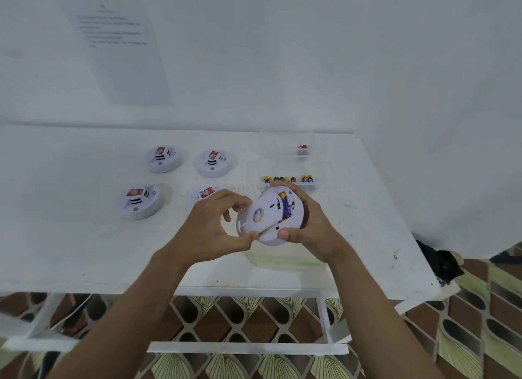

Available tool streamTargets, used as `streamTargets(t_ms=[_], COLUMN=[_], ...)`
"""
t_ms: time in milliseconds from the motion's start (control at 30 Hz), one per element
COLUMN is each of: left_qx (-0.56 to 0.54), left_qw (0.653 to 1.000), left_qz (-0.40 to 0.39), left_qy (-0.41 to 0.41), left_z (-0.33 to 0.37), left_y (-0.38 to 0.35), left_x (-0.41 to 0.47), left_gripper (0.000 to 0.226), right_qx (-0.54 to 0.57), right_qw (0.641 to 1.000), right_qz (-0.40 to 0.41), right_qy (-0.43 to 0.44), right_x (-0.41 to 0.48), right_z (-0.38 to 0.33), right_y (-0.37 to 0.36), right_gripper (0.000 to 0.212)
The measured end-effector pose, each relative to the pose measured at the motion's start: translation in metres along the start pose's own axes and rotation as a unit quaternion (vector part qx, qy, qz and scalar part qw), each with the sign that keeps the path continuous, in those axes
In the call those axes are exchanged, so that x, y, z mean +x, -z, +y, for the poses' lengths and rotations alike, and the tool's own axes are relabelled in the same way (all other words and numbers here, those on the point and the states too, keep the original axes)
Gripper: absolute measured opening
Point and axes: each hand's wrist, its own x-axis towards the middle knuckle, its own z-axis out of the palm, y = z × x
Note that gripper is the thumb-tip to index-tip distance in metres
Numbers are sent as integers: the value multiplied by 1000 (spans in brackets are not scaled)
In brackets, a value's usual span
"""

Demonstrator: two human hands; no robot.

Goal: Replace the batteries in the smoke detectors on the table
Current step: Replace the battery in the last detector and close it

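Right grip cradles smoke detector; left grip pinches its back cover. Risk: tabs misalign, battery btw grips pops out.

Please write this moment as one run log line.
left hand: grips back plate | right hand: holds smoke detector | blue battery: in compartment

Paper sheet hanging on wall behind table, L side. Four dets sitting on table in 2 rows: back-L det, back-R det, front-L det, front-R det partly hiding behind left hand. To their R, fifth detector being held above table btwn left hand & right hand, w/ a battery lying in it. Battery row lying just behind it; clear container sitting further back.
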Motion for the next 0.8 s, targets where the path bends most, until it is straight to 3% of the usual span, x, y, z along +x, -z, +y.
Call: streamTargets(t_ms=[200, 367, 467, 667, 800], left_qx=[-12, 61, 102, 107, 120], left_qw=[996, 981, 972, 971, 971], left_qz=[12, -58, -93, -85, -88], left_qy=[86, 177, 190, 195, 190], left_z=[-34, -69, -81, -85, -85], left_y=[10, 12, 9, 5, 7], left_x=[-24, -46, -52, -56, -55], left_gripper=[50, 69, 79, 68, 81], right_qx=[3, -4, 1, 13, 32], right_qw=[999, 998, 998, 998, 997], right_qz=[36, 65, 64, 62, 70], right_qy=[-8, -10, -5, -3, -24], right_x=[-1, -3, -1, 1, 1], right_z=[13, 19, 19, 21, 21], right_y=[-3, -4, -4, 0, 1], right_gripper=[92, 90, 88, 98, 112])
